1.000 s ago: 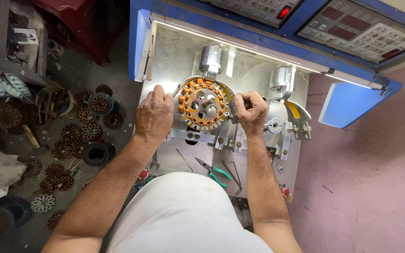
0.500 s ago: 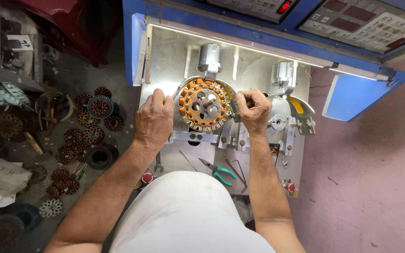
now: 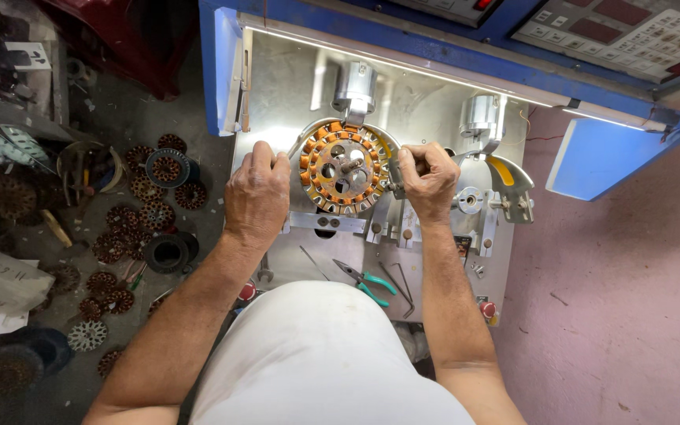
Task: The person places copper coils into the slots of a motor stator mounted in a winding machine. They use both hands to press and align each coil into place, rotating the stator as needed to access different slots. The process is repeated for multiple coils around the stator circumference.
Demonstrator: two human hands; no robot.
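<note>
Flanking the stator (image 3: 345, 167), both hands; pliers (image 3: 366, 281) lie below, other stators (image 3: 145, 224) left

A strip light (image 3: 403, 59) under the blue hood floods the metal counter (image 3: 426, 118) with bright white light, throwing glare just beside the left hand (image 3: 257, 193). The floor (image 3: 112, 228) at left lies dim and shadowed. Focus is sharp at centre; wide-angle distortion bends lines toward the edges.

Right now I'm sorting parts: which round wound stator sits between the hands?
The orange-and-copper round stator mounted on the steel machine plate; the other brown stators lie loose on the floor.
</note>
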